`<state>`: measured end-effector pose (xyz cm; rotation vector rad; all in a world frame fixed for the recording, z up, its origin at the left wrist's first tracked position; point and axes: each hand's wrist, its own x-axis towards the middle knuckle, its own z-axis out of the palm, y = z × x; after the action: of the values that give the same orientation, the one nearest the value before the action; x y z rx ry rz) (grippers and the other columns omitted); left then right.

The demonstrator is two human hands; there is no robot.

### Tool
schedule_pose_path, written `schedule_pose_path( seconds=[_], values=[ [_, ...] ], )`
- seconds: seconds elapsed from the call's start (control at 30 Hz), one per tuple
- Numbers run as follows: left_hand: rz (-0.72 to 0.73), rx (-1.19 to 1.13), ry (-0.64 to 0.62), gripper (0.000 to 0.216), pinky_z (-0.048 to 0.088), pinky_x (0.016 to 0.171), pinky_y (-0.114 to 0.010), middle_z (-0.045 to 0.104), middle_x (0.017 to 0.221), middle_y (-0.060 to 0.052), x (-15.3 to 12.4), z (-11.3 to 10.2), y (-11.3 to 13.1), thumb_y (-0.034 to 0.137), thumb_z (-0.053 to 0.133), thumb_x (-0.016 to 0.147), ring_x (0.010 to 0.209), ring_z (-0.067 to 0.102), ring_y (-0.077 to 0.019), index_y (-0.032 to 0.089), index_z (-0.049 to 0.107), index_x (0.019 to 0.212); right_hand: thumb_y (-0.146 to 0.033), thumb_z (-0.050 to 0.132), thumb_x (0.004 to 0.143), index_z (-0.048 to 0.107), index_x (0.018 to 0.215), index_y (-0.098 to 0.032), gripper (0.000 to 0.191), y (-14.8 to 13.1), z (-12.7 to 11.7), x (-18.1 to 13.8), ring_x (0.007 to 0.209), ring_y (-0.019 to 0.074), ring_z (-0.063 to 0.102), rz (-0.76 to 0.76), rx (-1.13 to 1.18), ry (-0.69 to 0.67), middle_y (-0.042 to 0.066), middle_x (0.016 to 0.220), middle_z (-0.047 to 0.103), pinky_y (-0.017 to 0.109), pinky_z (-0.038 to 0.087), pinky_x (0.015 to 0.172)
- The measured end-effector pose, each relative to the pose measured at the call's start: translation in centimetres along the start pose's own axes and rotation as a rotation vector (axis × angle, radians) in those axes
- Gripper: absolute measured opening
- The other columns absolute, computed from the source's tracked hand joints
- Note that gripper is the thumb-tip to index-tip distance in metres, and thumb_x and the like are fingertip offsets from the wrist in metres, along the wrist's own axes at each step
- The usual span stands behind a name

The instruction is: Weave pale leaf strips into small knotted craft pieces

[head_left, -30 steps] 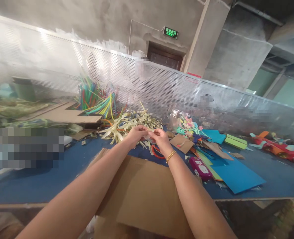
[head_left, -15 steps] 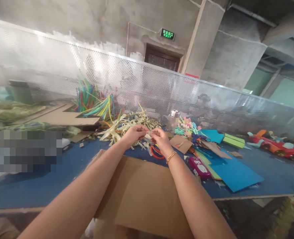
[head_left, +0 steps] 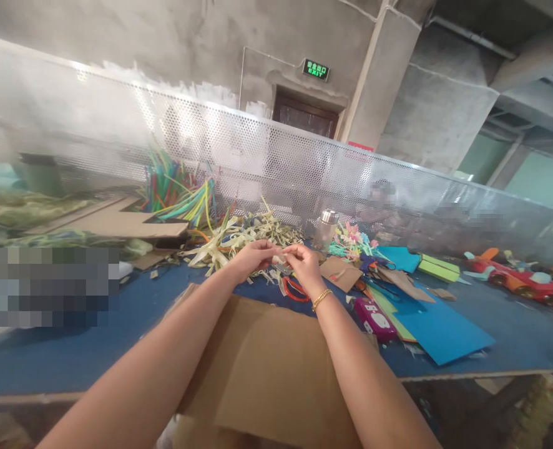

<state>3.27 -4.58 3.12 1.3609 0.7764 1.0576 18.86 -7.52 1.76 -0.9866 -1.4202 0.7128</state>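
Observation:
My left hand [head_left: 255, 257] and my right hand [head_left: 306, 266] meet fingertip to fingertip over the blue table. Both are closed in a pinch on a small pale strip [head_left: 280, 257], mostly hidden by the fingers. It looks like the dried husk strips [head_left: 232, 240] heaped just behind my hands. An orange-red loop [head_left: 296, 289] lies below my right hand, perhaps scissor handles. Nearer to me, a large brown cardboard sheet [head_left: 276, 365] lies under my forearms.
To the right are a purple box [head_left: 374, 319], blue sheets [head_left: 440, 330], cardboard scraps [head_left: 341, 273] and a red toy car [head_left: 524, 277]. A lidded bottle [head_left: 326, 229] stands behind. Colourful pipe-cleaner-like stems [head_left: 173, 193] and cut cardboard [head_left: 112, 221] lie left. A perforated metal panel [head_left: 239, 149] closes the back.
My fingertips have shifted slightly on the pale strip, and less of it shows between them. Both hands stay in about the same place. The view tilts very slightly.

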Motion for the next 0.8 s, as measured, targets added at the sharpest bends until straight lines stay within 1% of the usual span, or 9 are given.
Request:
schedule_pose_path(
  seconds=[0.1,0.2,0.27,0.37,0.43,0.53,0.67,0.73,0.8],
  values=[
    [0.051,0.074,0.000,0.028,0.026,0.041,-0.018,0.056,0.056,0.002,-0.01,-0.07,-0.04,0.036,0.080,0.060,0.043,0.042,-0.0046,0.016,0.063,0.071,-0.033,0.060,0.070,0.062,0.079,-0.021,0.015,-0.11,-0.05,-0.08,0.060,0.0144,0.060,-0.011,-0.013,-0.004,-0.001,0.066,0.063,0.027,0.049,0.061],
    [0.098,0.099,0.023,0.022,0.023,0.040,-0.019,0.050,0.049,0.003,0.07,-0.13,-0.13,0.032,0.076,0.063,0.042,0.039,-0.0051,0.017,0.062,0.067,-0.039,0.059,0.073,0.062,0.085,-0.022,0.021,-0.18,-0.12,-0.13,0.061,0.0142,0.061,0.041,-0.009,-0.011,-0.001,0.070,0.064,0.025,0.047,0.058],
    [0.124,0.120,0.035,0.019,0.023,0.041,-0.019,0.049,0.048,0.003,0.17,-0.20,-0.24,0.032,0.074,0.065,0.042,0.038,-0.0056,0.017,0.062,0.066,-0.045,0.060,0.074,0.061,0.088,-0.022,0.027,-0.13,-0.16,-0.12,0.062,0.0146,0.062,0.084,-0.011,-0.027,0.000,0.074,0.065,0.025,0.046,0.056],
    [0.159,0.162,0.027,0.020,0.025,0.042,-0.020,0.052,0.050,0.003,0.32,-0.36,-0.44,0.034,0.074,0.066,0.042,0.038,-0.0059,0.017,0.063,0.066,-0.049,0.065,0.070,0.062,0.085,-0.020,0.032,0.17,-0.19,-0.01,0.064,0.0148,0.061,0.063,-0.037,-0.038,0.001,0.074,0.066,0.025,0.046,0.057],
    [0.168,0.186,0.016,0.022,0.025,0.043,-0.020,0.053,0.051,0.002,0.38,-0.44,-0.54,0.036,0.074,0.065,0.042,0.038,-0.0062,0.017,0.063,0.066,-0.047,0.067,0.069,0.062,0.081,-0.019,0.031,0.44,-0.19,0.09,0.063,0.0143,0.059,0.042,-0.050,-0.028,0.001,0.070,0.064,0.026,0.046,0.058],
    [0.177,0.211,0.012,0.024,0.026,0.042,-0.020,0.052,0.051,0.003,0.41,-0.47,-0.57,0.038,0.075,0.065,0.043,0.038,-0.0066,0.018,0.064,0.066,-0.045,0.066,0.070,0.062,0.078,-0.019,0.028,0.64,-0.20,0.14,0.060,0.0138,0.058,0.049,-0.034,-0.006,0.000,0.067,0.063,0.026,0.046,0.058],
    [0.206,0.209,-0.027,0.023,0.028,0.043,-0.020,0.060,0.060,0.001,0.30,-0.38,-0.47,0.037,0.078,0.062,0.046,0.042,-0.0071,0.019,0.066,0.071,-0.043,0.066,0.070,0.063,0.076,-0.019,0.025,0.50,-0.24,0.02,0.060,0.0146,0.058,0.043,-0.035,-0.005,0.001,0.066,0.062,0.027,0.046,0.057],
    [0.207,0.220,-0.019,0.021,0.030,0.044,-0.020,0.061,0.061,0.000,0.18,-0.29,-0.31,0.035,0.077,0.063,0.047,0.044,-0.0076,0.019,0.066,0.069,-0.044,0.066,0.070,0.063,0.075,-0.020,0.025,0.48,-0.27,0.00,0.059,0.0147,0.057,0.038,-0.041,-0.010,0.001,0.066,0.062,0.027,0.045,0.057],
    [0.199,0.239,0.009,0.018,0.030,0.044,-0.020,0.059,0.056,0.001,-0.01,-0.17,-0.06,0.033,0.077,0.063,0.047,0.044,-0.0080,0.019,0.065,0.066,-0.045,0.066,0.070,0.063,0.074,-0.020,0.026,0.53,-0.27,0.03,0.059,0.0145,0.057,0.043,-0.044,-0.017,0.000,0.064,0.061,0.026,0.044,0.056]
  ],
)
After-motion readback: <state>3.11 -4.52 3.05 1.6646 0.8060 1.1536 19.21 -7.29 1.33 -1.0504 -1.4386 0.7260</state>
